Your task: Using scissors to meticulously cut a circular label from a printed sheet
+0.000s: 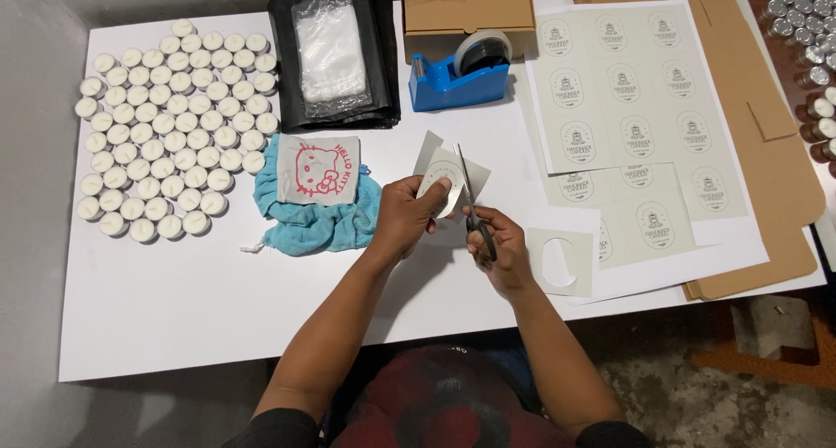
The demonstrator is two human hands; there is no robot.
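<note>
My left hand (406, 215) pinches a small piece of paper with an oval label (440, 180) printed on it, held just above the white table (174, 300). My right hand (498, 248) grips black-handled scissors (470, 206), whose blades point upward and cut into the paper beside the oval. A paper offcut with an oval hole (562, 262) lies right of my right hand. Sheets of printed oval labels (623, 91) are spread to the right.
Several white tealight candles (170, 126) fill the table's left side. A blue cloth with a small printed pouch (315, 191) lies in the middle, a black bag with clear plastic (333, 56) behind it, then a blue tape dispenser (459, 75), a cardboard box (468, 6) and flat cardboard (766, 152).
</note>
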